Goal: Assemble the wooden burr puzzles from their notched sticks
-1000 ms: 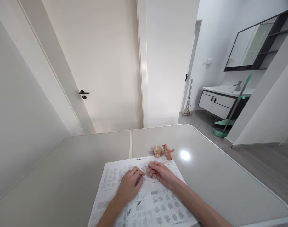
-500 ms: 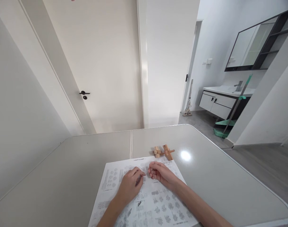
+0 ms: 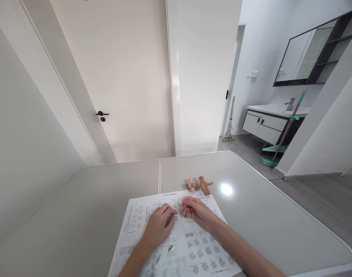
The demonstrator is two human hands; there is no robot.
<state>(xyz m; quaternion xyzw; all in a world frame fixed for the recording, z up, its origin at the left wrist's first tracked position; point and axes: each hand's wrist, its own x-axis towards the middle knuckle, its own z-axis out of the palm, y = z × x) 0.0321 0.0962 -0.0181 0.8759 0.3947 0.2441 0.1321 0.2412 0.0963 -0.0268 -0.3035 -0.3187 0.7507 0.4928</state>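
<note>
My left hand (image 3: 160, 225) rests palm down on a printed instruction sheet (image 3: 138, 238), its fingers bent, with a shadowed gap beside the thumb. Close by on the right, my right hand (image 3: 194, 209) lies on its side on the same sheet. Its fingers are loosely curled, and nothing shows in them. The two hands are a small gap apart. Just past the sheet's far edge sits a small wooden block puzzle (image 3: 191, 185) of crossed pieces. Touching or very near it is a second wooden puzzle piece group (image 3: 205, 185) with a stick poking out to the right.
The grey table (image 3: 77, 223) has a seam down its middle and a pale rim. Beyond it stands a closed door (image 3: 132, 77) with a black handle. To the right are a washbasin cabinet (image 3: 264, 123), a green dustpan (image 3: 269, 161) and a mop (image 3: 229, 127).
The view has shifted very slightly. Both hands, the sheet and the wooden pieces stay as they were.
</note>
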